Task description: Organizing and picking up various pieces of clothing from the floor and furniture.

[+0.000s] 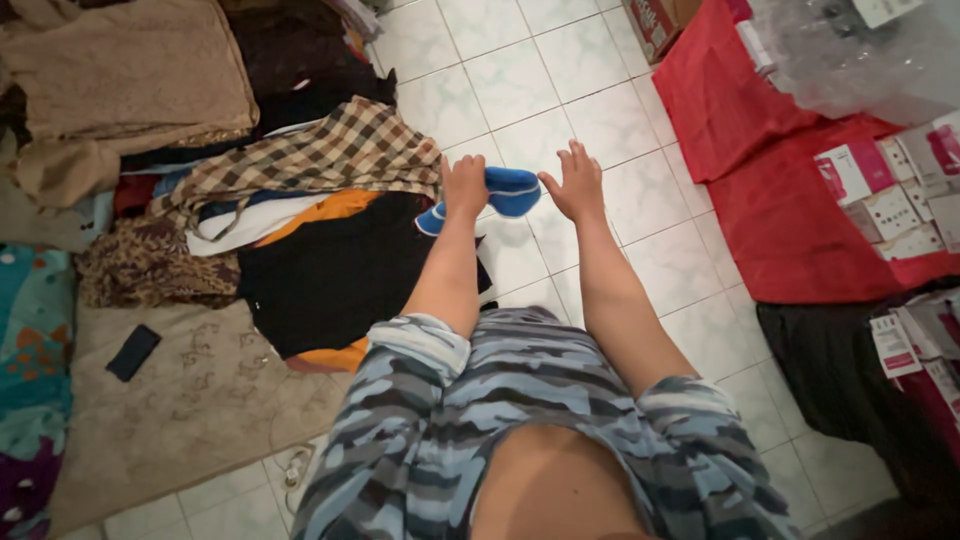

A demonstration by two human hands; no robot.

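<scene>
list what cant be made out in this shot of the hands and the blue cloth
Head view:
- Blue cloth: bunched, and the left hand covers one end, so its kind of garment is unclear.
- Right hand: open beside the cloth; touching or apart cannot be told.
- Clothes pile: layers hide each other, top edge cuts it.
- Small boxes on red cloth: blurred, cut by the right edge.

White tiled floor, red cloth
</scene>
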